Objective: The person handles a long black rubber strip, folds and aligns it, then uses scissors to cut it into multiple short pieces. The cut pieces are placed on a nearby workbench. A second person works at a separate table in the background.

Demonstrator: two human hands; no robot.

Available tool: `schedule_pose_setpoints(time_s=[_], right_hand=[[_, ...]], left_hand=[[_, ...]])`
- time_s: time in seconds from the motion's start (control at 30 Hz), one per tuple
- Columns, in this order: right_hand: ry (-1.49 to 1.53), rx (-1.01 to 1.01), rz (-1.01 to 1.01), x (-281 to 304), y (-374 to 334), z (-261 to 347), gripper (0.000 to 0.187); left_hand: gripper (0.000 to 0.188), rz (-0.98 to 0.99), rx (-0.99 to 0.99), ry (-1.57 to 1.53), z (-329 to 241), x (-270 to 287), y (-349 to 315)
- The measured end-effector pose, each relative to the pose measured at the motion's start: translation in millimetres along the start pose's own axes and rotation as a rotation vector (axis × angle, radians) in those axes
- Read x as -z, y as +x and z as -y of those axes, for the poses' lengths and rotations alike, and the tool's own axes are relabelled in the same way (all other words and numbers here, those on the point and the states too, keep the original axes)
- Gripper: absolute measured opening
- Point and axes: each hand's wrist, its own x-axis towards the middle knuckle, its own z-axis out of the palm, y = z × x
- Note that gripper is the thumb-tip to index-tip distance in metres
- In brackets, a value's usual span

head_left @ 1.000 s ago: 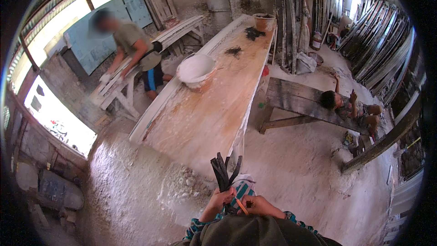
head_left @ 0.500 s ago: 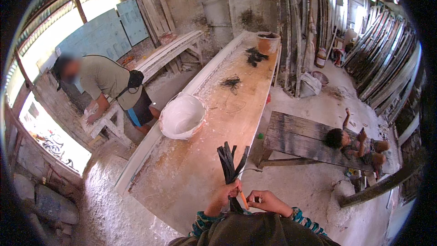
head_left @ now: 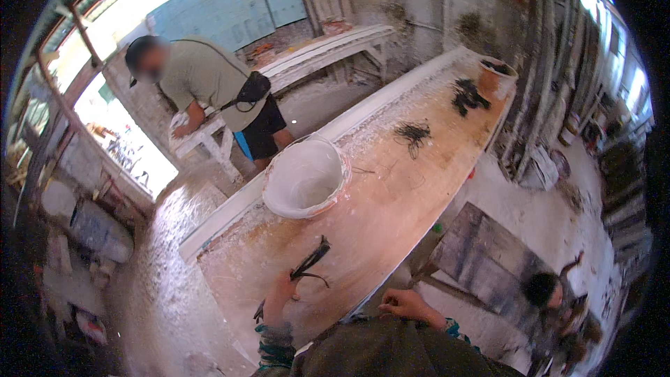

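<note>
My left hand (head_left: 281, 292) is closed around a bundle of black strips (head_left: 311, 257), low over the near end of the long wooden table (head_left: 363, 230). The strips' ends stick out on both sides of the fist. Close to my body, beyond the table's right edge, my right hand (head_left: 407, 304) has its fingers curled together. Whatever lies in those fingers is hidden. A white-coated bucket (head_left: 280, 185) stands on the table ahead of my left hand.
Farther up the table lie a thin black tangle (head_left: 413, 132), a black pile (head_left: 467, 96) and an orange-brown bucket (head_left: 495, 82). At left, a person (head_left: 209, 84) leans over a white bench (head_left: 222, 145). A child (head_left: 558, 307) is by a low wooden bench (head_left: 481, 251) at right.
My left hand has carried the black strips leftward over the table, tilting them. The orange stick between my hands is out of sight. The view has turned left; the child has sat up somewhat.
</note>
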Motion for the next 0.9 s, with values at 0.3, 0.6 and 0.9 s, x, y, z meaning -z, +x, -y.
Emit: schedule_pose_setpoints(time_s=[0.3,0.6,0.9], right_hand=[[0.085,0.128,0.196,149.2,19.2,-77.0,0.028],[0.402,0.148,0.565,173.6,54.1,-90.6,0.044],[0.517,-0.029,0.504,163.0,96.9,-91.2,0.05]], left_hand=[[0.038,-0.185,-0.009,-0.228,-190.1,-67.4,-17.2],[0.053,0.1,-0.266,-0.418,-294.6,-163.8,-18.2],[0.083,0.08,-0.241,-0.453,-268.6,-176.8,10.9]])
